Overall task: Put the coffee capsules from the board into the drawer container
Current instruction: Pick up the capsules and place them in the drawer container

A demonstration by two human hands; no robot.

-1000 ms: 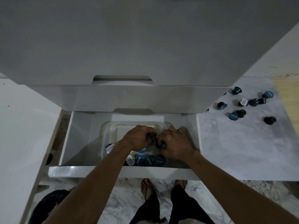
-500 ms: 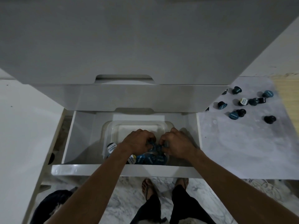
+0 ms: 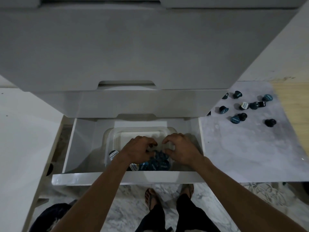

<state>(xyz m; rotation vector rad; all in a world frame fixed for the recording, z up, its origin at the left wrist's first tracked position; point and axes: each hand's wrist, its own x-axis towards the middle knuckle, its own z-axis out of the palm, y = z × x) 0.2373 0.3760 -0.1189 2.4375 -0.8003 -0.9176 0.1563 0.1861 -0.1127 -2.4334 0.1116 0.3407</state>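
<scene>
A clear plastic container (image 3: pixel 139 129) sits inside the open white drawer (image 3: pixel 80 141). Several blue and black coffee capsules (image 3: pixel 158 164) lie heaped at its near end, and one with a white lid (image 3: pixel 113 154) lies at its left. Both hands hover over the heap, side by side. The fingers of my left hand (image 3: pixel 137 152) are loosely curled and spread, with nothing in them. My right hand (image 3: pixel 181 152) is held the same way, fingers apart and empty. Several more capsules (image 3: pixel 235 119) lie scattered on the marble-patterned board (image 3: pixel 250 148) to the right of the drawer.
The shut drawer fronts (image 3: pixel 133 56) of the white cabinet overhang the open drawer from above. A white surface (image 3: pixel 20 139) lies to the left. My sandalled feet (image 3: pixel 151 198) stand on the marble floor below the drawer front, with a dark object (image 3: pixel 50 216) at lower left.
Both hands held clusters of capsules low in the container; now the fingers have spread, the capsules lie on the heap, and the hands have lifted slightly.
</scene>
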